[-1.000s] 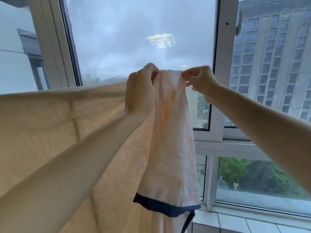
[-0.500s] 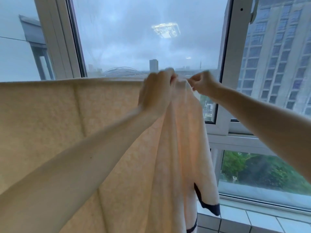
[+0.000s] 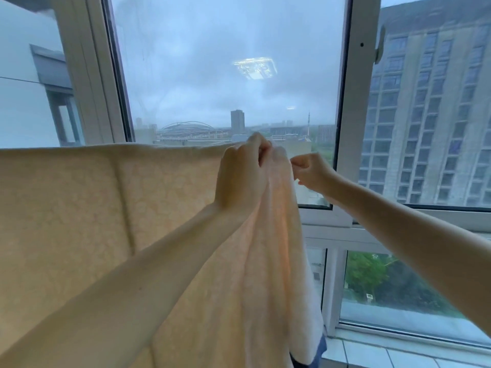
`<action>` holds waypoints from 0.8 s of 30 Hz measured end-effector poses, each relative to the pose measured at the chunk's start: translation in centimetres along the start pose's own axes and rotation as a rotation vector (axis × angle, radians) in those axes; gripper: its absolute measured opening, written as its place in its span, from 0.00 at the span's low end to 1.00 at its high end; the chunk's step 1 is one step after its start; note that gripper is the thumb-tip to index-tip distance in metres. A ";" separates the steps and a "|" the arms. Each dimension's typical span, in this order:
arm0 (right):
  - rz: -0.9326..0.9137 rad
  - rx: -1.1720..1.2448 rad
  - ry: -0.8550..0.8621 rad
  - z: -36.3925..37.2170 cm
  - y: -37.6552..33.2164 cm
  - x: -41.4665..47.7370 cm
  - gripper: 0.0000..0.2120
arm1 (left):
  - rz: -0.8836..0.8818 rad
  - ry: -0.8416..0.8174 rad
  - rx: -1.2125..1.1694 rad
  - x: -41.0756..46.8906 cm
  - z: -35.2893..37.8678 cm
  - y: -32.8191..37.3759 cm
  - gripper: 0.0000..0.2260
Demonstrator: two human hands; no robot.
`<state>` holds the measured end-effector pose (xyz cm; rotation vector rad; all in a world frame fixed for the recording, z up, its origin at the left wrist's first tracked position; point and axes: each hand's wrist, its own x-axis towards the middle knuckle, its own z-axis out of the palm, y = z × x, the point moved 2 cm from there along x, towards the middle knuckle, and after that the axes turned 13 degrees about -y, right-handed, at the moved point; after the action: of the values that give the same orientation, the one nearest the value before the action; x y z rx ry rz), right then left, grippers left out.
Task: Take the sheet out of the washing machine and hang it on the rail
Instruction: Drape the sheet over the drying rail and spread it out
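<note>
I see the cream sheet (image 3: 79, 221) spread across the left and centre, in front of the window (image 3: 348, 102), its top edge level — whatever carries it is hidden. My left grip (image 3: 240, 179) is curled round a bunched fold at the sheet's right end. Just beside it, my right grip (image 3: 310, 172) pinches the sheet's edge — fingers closed on cloth.

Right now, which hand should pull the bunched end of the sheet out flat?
Right, probably. The right hand pinches the free edge of the sheet on the open side; the left hand grips the bunch and can anchor it.
</note>
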<state>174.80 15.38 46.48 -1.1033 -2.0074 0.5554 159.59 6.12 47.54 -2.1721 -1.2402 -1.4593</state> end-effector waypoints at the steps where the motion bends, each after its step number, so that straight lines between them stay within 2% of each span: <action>1: 0.002 -0.020 -0.034 0.1 0.1 -0.2 0.16 | 0.015 -0.077 0.047 -0.4 0.6 0.0 0.07; 3: 0.027 -0.077 -0.181 0.5 0.1 -0.7 0.12 | 0.030 -0.254 0.145 -1.5 1.8 -0.2 0.07; 5: 0.012 -0.136 -0.219 -0.1 -0.6 -1.0 0.10 | 0.029 -0.308 0.146 -2.0 1.8 -0.8 0.07; 10: -0.137 -0.169 -0.063 -2.3 -5.1 -0.8 0.06 | 0.050 -0.224 0.157 -1.0 -2.2 -2.4 0.14; 15: -0.207 -0.359 -0.131 -0.3 -9.4 -0.2 0.11 | 0.066 -0.157 0.241 0.3 -7.0 -7.0 0.05; 19: -0.048 -0.437 -0.303 1.8 -10.8 1.2 0.21 | 0.000 -0.245 0.330 1.4 -10.3 -12.9 0.06; 22: 0.077 -0.339 -0.338 2.1 -11.6 2.2 0.21 | -0.094 -0.350 0.240 2.1 -12.5 -17.2 0.09; 24: 0.104 -0.275 -0.304 2.3 -12.0 2.6 0.17 | -0.162 -0.446 0.223 2.5 -13.8 -19.6 0.17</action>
<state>165.97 11.17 54.22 -1.3612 -2.3518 0.5374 136.31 10.90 51.36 -2.3574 -1.6648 -0.8496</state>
